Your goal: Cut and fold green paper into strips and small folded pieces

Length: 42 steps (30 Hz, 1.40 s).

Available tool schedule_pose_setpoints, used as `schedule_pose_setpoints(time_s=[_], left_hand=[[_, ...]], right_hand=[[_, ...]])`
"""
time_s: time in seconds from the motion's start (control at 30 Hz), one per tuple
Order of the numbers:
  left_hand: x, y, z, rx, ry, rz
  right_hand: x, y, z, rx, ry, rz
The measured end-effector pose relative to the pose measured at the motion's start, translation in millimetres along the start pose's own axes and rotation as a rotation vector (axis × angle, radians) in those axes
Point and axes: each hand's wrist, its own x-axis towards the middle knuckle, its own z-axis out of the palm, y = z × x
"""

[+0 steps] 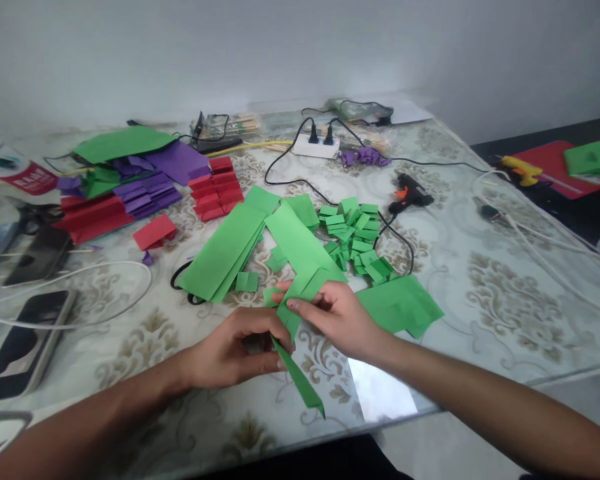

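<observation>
Between my two hands is a green paper strip (299,381), folded, with one end hanging toward the table's front edge. My left hand (245,347) pinches it between thumb and fingers. Just to the right, my right hand (333,310) grips the strip's upper part, thumb on top. Beyond the hands lie a stack of long green paper strips (223,253) and another long green strip (300,243). A heap of small folded green paper pieces (353,233) sits behind my right hand. Beside my right wrist rests a wider green sheet (403,303).
Red folded paper (217,190) and purple folded paper (147,193) lie at the left. Two phones (25,340) are near the left edge. A black glue gun (411,193) and a white power strip (314,145) with trailing cables stand behind. A yellow glue gun (523,170) lies far right.
</observation>
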Motion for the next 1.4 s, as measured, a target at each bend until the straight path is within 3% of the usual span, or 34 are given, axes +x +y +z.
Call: schedule_pose_setpoints(time_s=[0.2,0.43,0.5,0.63,0.73,0.97,1.17,1.4], left_hand=[[0,1,-0.1,0.081,0.020,-0.002],[0,3,0.0,0.112,0.031,0.016],[-1,3,0.6,0.139,0.093,0.025],[-3,-1,2.7,0.134,0.362,-0.025],[-4,-3,4.2,0.082,0.448,-0.088],[0,-2,5.5,0.050,0.472,-0.148],[-3,-8,5.8,0.111,0.495,-0.193],[-2,-8,6.1,0.094,0.496,-0.203]], right_hand=[[6,-3,-14,-0.090,0.153,-0.023],[10,0,-21,-0.064,0.212,-0.072],[9,0,-20,-0.067,0.203,-0.078],[7,0,-17,-0.021,0.162,-0.044],[5,-3,-14,-0.036,0.132,-0.051],[-2,-7,-5,0.073,-0.002,-0.049],[-4,-5,-4,0.167,0.003,0.005],[-6,-10,0,0.027,0.058,0.054]])
